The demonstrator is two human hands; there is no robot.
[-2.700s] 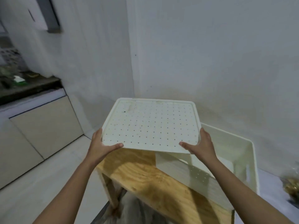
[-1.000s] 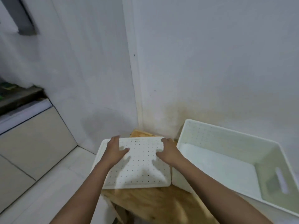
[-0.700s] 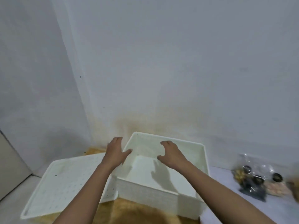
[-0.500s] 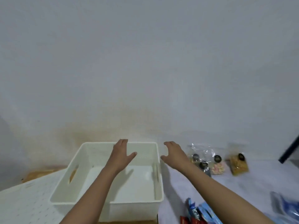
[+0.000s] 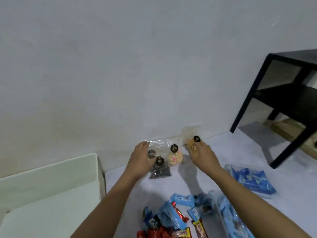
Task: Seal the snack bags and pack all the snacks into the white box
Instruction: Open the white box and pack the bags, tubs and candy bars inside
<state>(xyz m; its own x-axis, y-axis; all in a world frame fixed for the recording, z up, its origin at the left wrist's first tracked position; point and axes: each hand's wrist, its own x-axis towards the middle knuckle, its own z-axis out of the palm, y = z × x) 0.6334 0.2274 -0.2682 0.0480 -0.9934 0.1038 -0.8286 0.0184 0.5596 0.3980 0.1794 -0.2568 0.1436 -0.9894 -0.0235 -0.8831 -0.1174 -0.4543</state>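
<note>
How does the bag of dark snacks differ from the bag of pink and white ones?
The dark-snack bag holds black pieces and lies nearer the person; the pink-and-white bag holds pale puffs and lies closer to the wall. Both are clear with a round black sticker.

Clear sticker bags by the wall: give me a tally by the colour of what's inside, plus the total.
Dark bag: 1
Pink-white bag: 1
Orange bag, in right hand: 1
Hidden-contents bag, in left hand: 1
Total: 4
</note>
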